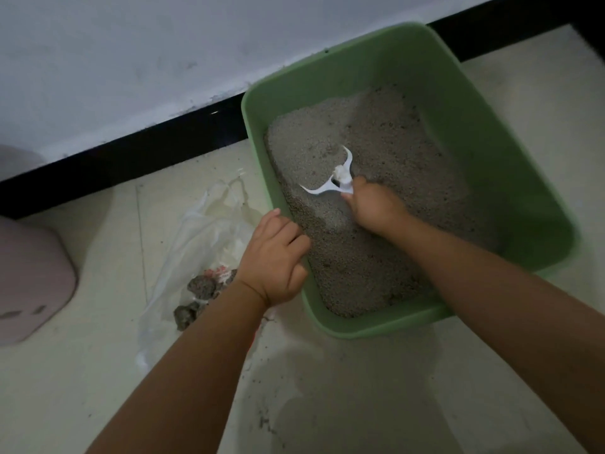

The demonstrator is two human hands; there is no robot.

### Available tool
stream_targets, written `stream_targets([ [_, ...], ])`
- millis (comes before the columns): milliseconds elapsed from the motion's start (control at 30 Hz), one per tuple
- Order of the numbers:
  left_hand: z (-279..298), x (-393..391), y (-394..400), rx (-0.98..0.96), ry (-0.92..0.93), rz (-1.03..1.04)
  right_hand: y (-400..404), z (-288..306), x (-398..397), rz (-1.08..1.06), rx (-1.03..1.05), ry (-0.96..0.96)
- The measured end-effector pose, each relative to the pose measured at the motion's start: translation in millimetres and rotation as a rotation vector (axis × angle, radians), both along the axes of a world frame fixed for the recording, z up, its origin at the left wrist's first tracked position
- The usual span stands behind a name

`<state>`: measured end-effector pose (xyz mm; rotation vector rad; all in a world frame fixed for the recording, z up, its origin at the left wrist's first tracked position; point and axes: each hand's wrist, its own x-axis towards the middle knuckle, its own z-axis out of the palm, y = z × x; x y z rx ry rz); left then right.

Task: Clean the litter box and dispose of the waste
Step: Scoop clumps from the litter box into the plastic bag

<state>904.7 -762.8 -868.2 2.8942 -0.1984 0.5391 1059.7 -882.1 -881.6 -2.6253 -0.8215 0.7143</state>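
The right hand (373, 208) is clamped round the white plastic scoop (337, 178), buried in grey litter (393, 178) mid-box. The left hand (275, 257) curls over the green plastic litter box (491, 132) rim at nine o'clock. The clear plastic bag (203, 237) of clumps (203, 286) lies just beside it, farther toward nine.

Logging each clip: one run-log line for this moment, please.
right hand grips white scoop in litter | left hand holds green box rim | clumps in plastic bag
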Motion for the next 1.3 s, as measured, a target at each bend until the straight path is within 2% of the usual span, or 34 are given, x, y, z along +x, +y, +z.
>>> stream_targets([
  [133, 0, -1, -1, 0.007, 0.001, 0.027, -12, 12, 4, 0.023, 0.037, -0.055],
  [300, -1, 0, -1, 0.013, -0.001, 0.039, -30, 34, 3, 0.006, -0.011, -0.137],
  [433, 1, -1, -3, 0.01, 0.009, 0.046, -43, 42, -10, 0.082, -0.064, -0.108],
  [667, 2, -2, -5, 0.015, -0.002, 0.057, -70, 47, -22, 0.031, -0.059, -0.049],
  [1000, 3, -2, -8, -0.017, -0.047, 0.079, -83, 57, -32, 0.039, -0.088, -0.106],
  [1300, 5, -3, -6, 0.017, -0.009, 0.059, -104, 63, -27, 0.056, -0.065, -0.145],
])
